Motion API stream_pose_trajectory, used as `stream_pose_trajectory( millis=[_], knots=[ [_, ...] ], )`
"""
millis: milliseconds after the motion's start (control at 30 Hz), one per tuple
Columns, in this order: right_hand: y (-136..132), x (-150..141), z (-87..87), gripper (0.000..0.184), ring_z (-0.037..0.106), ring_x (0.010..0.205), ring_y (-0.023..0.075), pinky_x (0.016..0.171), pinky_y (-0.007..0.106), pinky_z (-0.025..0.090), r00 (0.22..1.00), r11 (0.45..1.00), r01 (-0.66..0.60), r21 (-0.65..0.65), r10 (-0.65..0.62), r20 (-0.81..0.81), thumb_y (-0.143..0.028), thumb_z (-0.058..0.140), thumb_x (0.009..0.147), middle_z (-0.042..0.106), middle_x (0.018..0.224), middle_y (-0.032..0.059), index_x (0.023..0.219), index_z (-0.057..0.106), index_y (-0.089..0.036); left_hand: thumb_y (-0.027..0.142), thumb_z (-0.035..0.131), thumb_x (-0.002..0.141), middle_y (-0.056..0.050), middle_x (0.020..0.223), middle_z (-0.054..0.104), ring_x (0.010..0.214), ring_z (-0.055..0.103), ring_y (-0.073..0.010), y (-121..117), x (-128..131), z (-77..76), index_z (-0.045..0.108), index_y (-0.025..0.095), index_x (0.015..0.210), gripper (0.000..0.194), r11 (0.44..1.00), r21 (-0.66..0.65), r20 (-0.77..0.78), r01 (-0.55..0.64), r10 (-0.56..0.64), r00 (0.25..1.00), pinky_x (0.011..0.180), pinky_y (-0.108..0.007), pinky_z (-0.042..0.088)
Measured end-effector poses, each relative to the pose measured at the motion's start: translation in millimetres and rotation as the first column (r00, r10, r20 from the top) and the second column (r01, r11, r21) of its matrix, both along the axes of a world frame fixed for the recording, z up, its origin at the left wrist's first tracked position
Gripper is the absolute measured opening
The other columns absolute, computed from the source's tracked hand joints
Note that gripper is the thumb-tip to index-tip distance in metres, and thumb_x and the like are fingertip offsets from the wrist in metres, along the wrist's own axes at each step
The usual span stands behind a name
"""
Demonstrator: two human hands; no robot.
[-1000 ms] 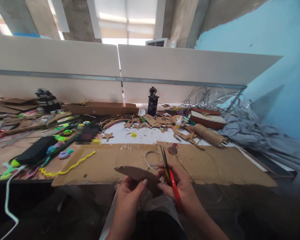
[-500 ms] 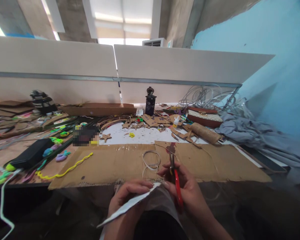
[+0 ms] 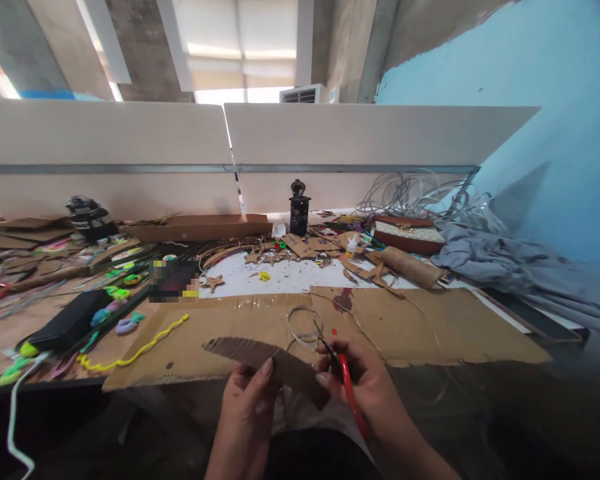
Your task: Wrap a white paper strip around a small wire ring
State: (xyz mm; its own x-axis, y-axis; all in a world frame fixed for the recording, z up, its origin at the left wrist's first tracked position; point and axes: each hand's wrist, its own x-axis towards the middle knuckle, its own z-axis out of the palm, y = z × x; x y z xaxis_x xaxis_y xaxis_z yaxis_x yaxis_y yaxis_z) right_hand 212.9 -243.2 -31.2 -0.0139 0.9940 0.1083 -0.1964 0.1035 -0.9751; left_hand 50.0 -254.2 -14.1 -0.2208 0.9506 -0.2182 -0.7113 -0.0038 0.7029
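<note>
My left hand pinches a long curved strip of corrugated cardboard just below the table's front edge, thumb on top. My right hand is closed round red-handled scissors, whose blades point up and left toward the strip's right end. My right thumb touches the strip's right part. Both hands hover in front of a big flat cardboard sheet that covers the table's near edge.
A thin wire loop lies on the sheet just beyond the scissors. A yellow pipe cleaner, a black case, cardboard scraps and stars, a dark bottle, a burlap roll and grey cloth crowd the table.
My left hand has turned the cardboard piece: half a second ago its pale side showed, tilted down-left; now its brown corrugated face is up again. The scissors have tilted left.
</note>
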Motion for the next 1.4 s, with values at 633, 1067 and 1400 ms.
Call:
stream_pose_trajectory(
  millis=[633, 1067, 1400],
  knots=[
    [5.0, 4.7, -9.8, 0.049, 0.070, 0.080, 0.0230, 0.074, 0.037, 0.059, 0.997, 0.999, 0.018, -0.048, -0.021, -0.072, -0.044, 0.092, 0.056, 0.073, 0.089, 0.0058, 0.094, 0.070, -0.023, 0.022, 0.093, 0.052, -0.003, 0.077, 0.079, 0.073, 0.074, -0.0178, 4.4, -5.2, -7.3, 0.071, 0.015, 0.079, 0.035, 0.991, -0.098, 0.043, 0.095, -0.091, 0.995, 0.070, -0.025, 0.058],
    [7.3, 15.5, 4.2, 0.044, 0.062, 0.064, 0.0155, 0.060, 0.027, 0.054, 0.994, 0.993, 0.104, -0.054, -0.102, 0.035, -0.043, 0.090, 0.060, 0.065, 0.073, -0.0009, 0.092, 0.070, -0.021, 0.013, 0.092, 0.053, 0.000, 0.067, 0.077, 0.069, 0.075, -0.0165, 7.6, -8.7, -5.5, 0.070, 0.017, 0.067, 0.026, 0.990, -0.133, 0.139, 0.054, -0.035, 0.990, 0.066, -0.024, 0.060],
    [5.0, 1.2, -2.5, 0.044, 0.064, 0.075, 0.0169, 0.071, 0.029, 0.055, 0.998, 0.996, -0.024, -0.084, 0.020, -0.057, -0.026, 0.091, 0.057, 0.069, 0.082, 0.0007, 0.095, 0.070, -0.023, 0.012, 0.087, 0.060, -0.003, 0.076, 0.079, 0.077, 0.075, -0.0192, 7.7, -6.3, -9.4, 0.068, 0.017, 0.064, 0.020, 0.994, -0.106, 0.126, -0.023, 0.036, 0.991, 0.068, -0.026, 0.061]
  ],
)
